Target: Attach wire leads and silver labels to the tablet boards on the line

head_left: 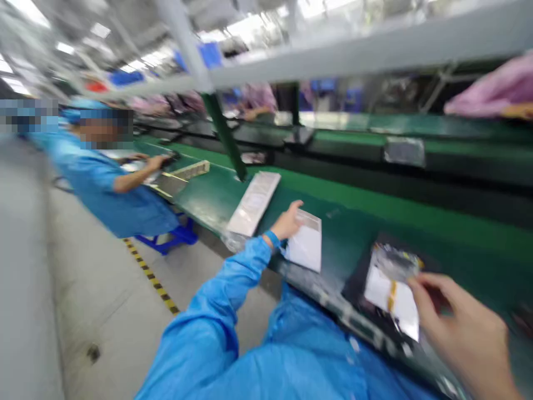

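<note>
My left hand (288,221) rests at the upper left edge of a white sheet (307,244) with a grey printed band, its index finger stretched out. Left of it lies a long pale tray-like pack (255,204), shiny on top. My right hand (462,322) is closed, thumb and index finger pinched at the right edge of a white panel (402,305). The panel has a strip of yellow tape (392,295) and a shiny, partly see-through upper end. Beneath it lies a black mat (358,278). Blur hides the finer details.
The green bench (341,233) runs across, its front edge close to my body. A green post (225,136) rises from it beyond the pack. A co-worker in blue (112,183) sits at left. On the dark far track lies a grey flat piece (403,151).
</note>
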### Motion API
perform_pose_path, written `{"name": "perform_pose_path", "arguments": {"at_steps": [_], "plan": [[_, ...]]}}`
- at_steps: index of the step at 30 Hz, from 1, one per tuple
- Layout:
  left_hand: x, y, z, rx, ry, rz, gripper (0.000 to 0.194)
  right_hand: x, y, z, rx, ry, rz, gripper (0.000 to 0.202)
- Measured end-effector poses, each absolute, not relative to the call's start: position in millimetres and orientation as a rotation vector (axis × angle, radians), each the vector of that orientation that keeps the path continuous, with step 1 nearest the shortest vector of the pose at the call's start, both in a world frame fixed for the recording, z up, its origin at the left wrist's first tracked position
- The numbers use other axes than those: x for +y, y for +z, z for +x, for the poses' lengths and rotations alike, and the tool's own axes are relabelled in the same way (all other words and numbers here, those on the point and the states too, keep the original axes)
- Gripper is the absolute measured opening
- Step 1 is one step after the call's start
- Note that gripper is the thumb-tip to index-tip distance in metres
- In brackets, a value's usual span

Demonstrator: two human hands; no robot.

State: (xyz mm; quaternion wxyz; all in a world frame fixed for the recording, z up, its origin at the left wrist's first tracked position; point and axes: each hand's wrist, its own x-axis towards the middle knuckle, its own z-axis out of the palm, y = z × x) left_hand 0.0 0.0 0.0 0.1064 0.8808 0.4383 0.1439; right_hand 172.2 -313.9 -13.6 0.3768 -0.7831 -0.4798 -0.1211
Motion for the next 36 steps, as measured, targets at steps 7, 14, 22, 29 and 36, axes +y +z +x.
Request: {"name": "perform_pose_path", "arguments": {"at_steps": [7, 14, 22, 29, 36], "plan": [[-8, -71, 9, 0.824, 0.794, 2.665, 0.08, -362, -50, 183, -0.513, 0.283, -2.049, 0.019], [-150, -98, -12, -0.133, 0.691, 2.62, 0.037, -363, -95, 157, -0.338, 0.675, -1.859, 0.02], [-165, -137, 6, -0.171, 0.542, 2.634, 0.047, -351, -108, 160, -0.5, 0.628, -1.952, 0.015], [-167, -138, 11, -0.151, 0.533, 2.642, 0.05, -349, -112, 159, -0.479, 0.612, -1.969, 0.014], [-165, -135, 17, -0.193, 0.543, 2.669, 0.048, -349, -112, 157, -0.509, 0.581, -2.007, 0.012]]}}
